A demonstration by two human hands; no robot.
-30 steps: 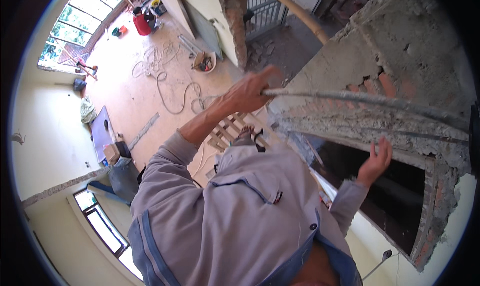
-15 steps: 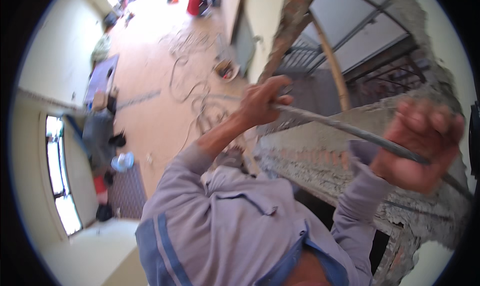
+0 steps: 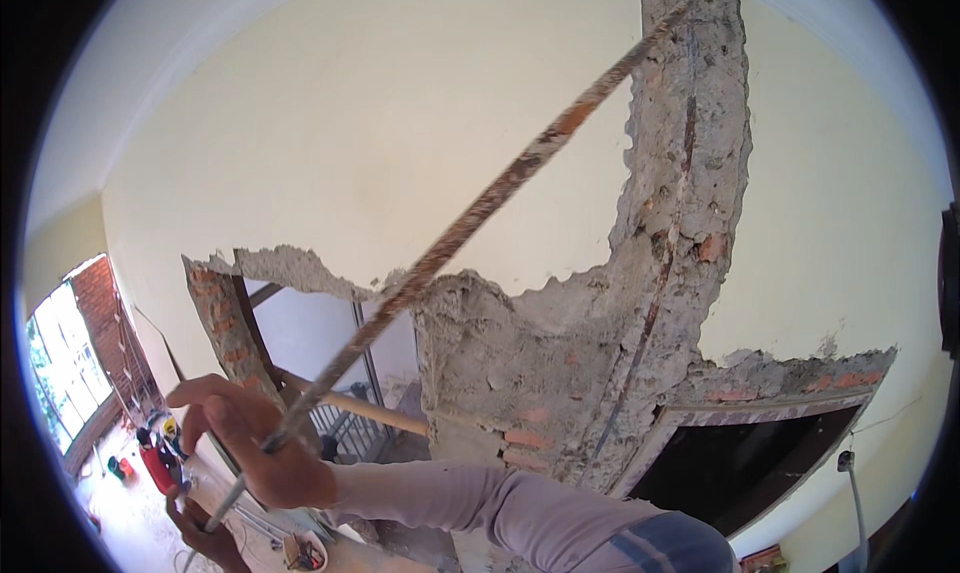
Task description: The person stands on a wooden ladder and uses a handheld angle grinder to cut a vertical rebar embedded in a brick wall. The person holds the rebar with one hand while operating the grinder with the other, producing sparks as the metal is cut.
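Observation:
A long rusty steel bar, partly caked with grey mortar, slants from the lower left up to the top of the broken concrete column. Whether its upper end is fixed there or only overlaps it in view, I cannot tell. My right hand is loosely closed round the lower part of the bar, with some fingers only partly bent. Lower and further left, my left hand is closed on the bar near its pale lower end. The left forearm is mostly hidden by the frame's edge.
A jagged wall opening with a wooden pole across it lies behind my right hand. A dark framed opening stands lower right. Farther left are a bucket, a red object and a bright window.
My view has swung upward to the wall and column. The bar now rises steeply to the right, and both hands appear lower left. My right hand has closed from spread fingers onto the bar.

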